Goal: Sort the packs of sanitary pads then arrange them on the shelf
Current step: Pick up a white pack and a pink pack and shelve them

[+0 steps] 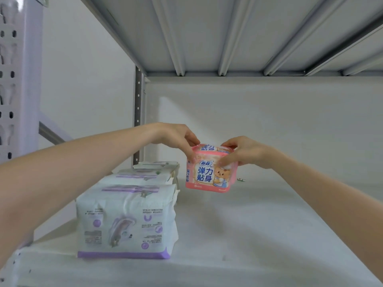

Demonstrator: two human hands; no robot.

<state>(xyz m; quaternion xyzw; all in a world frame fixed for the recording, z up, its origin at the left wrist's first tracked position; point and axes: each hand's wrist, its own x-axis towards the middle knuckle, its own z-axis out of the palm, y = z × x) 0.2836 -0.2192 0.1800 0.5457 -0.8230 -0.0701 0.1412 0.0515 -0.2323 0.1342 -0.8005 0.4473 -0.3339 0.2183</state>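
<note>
Toward the far middle of the white shelf (pixel 259 235), a pink pack (pixel 210 172) stands upright, held from both sides: the left hand (pixel 176 134) pinches its top left corner, while the right hand (pixel 244 151) grips its top right, thumb on the front. Just left, a row of white-and-purple packs (pixel 126 220) runs from near to far.

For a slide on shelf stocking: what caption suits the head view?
Left hand and right hand hold a pink pack beside a row of white-and-purple packs on the shelf.
</note>
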